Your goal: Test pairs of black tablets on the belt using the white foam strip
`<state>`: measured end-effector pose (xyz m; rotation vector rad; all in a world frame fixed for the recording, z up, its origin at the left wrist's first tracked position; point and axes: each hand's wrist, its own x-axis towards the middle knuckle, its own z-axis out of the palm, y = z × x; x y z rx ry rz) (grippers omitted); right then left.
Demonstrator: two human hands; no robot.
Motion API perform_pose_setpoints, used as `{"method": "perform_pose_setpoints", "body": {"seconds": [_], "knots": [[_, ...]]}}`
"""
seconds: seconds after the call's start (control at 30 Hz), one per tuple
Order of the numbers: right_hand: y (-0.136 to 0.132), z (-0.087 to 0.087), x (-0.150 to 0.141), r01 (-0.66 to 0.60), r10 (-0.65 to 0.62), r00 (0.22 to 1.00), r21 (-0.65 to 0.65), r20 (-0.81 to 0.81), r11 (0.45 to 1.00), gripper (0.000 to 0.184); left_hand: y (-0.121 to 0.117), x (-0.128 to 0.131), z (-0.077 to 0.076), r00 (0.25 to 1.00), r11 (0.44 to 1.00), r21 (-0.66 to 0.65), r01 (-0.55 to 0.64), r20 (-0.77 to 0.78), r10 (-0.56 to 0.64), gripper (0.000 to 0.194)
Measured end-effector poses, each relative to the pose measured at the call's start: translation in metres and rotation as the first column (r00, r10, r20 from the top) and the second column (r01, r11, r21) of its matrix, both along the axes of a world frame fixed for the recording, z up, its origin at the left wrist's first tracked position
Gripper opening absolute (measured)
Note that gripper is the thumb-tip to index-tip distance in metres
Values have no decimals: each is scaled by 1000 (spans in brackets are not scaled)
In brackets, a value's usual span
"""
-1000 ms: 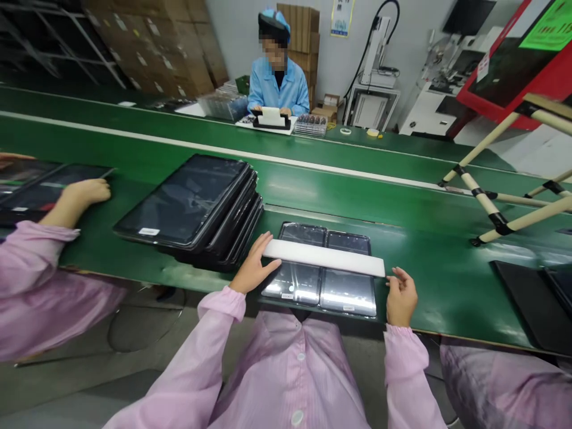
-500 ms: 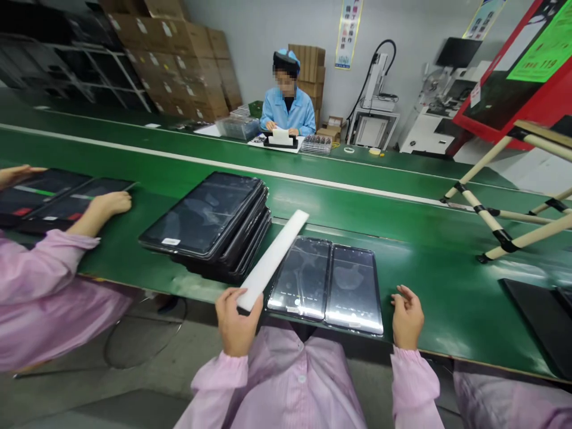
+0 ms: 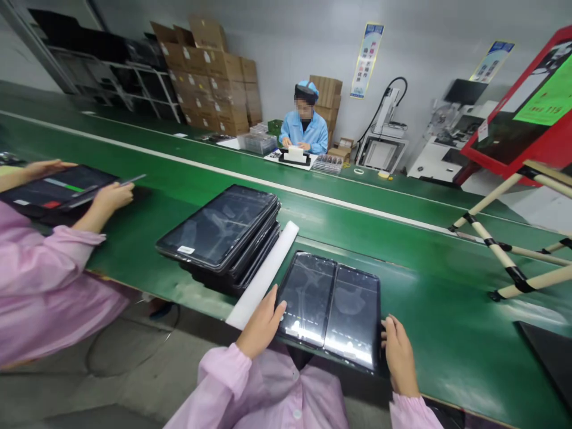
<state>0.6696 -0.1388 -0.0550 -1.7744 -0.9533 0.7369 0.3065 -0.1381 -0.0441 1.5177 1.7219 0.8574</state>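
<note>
Two dark tablets point(image 3: 307, 301) lie side by side in front of me, with glossy, reflective screens. My left hand point(image 3: 263, 319) grips the outer edge of the left one, thumb on top and the other fingers partly hidden along its side. At the opposite edge, my right hand point(image 3: 399, 351) has curled fingers against the right tablet point(image 3: 354, 316). A long white foam strip point(image 3: 263, 274) lies between the left tablet and a tall stack of tablets point(image 3: 221, 229); its near end is beside my left wrist.
A co-worker's hands point(image 3: 109, 199) work on dark tablets point(image 3: 67, 187) at the left. A beige pipe frame point(image 3: 504, 262) stands on the green bench point(image 3: 442, 310) at the right, near a black flat panel point(image 3: 545, 351). Across the line sits a person in blue point(image 3: 305, 128).
My left hand has let go of the foam strip, now lying by the stack, and taken the left tablet's edge. My right hand has closed in on the right tablet. The view has shifted.
</note>
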Motion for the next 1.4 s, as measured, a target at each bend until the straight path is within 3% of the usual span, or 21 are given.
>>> {"method": "perform_pose_setpoints", "body": {"seconds": [0.13, 0.3, 0.43, 0.63, 0.8, 0.9, 1.03, 1.07, 1.13, 1.23, 1.4], "knots": [[9, 11, 0, -100, 78, 950, -56, -303, 993, 71, 17, -3, 0, 990, 995, -92, -38, 129, 50, 77], [14, 19, -6, -181, 193, 912, 69, -361, 981, 64, 12, -10, -2, 969, 993, -102, -63, 230, 85, 70], [15, 16, -7, -219, 236, 875, 90, -424, 972, 64, 12, -11, -5, 974, 996, -51, -75, 210, 84, 65], [17, 17, 22, -101, 85, 888, -10, -451, 995, 76, 13, -12, -20, 963, 997, -22, -73, 258, 76, 62], [-1, 41, 55, 135, -144, 914, -49, -379, 990, 73, 12, -6, -25, 901, 995, -30, -100, 422, 104, 66], [-5, 55, 29, 85, -88, 883, -27, -462, 996, 73, 15, -3, -24, 850, 995, -28, -101, 517, 101, 68], [15, 57, -45, -158, 170, 803, 71, -571, 985, 68, 21, -3, -28, 771, 993, -28, -111, 628, 104, 73], [22, 54, -61, -219, 240, 794, 105, -558, 970, 66, 23, -3, -28, 751, 994, -27, -109, 652, 100, 75], [34, 44, -84, -255, 293, 847, 145, -444, 956, 67, 26, -3, -29, 722, 995, -31, -93, 686, 89, 77], [33, 21, -102, -193, 224, 933, 136, -283, 972, 78, 30, -4, -27, 719, 998, -37, -56, 692, 66, 75], [-8, -7, -139, -270, 277, 873, 74, -401, 960, 93, 26, -1, -11, 751, 997, -58, -42, 657, 70, 73]]}}
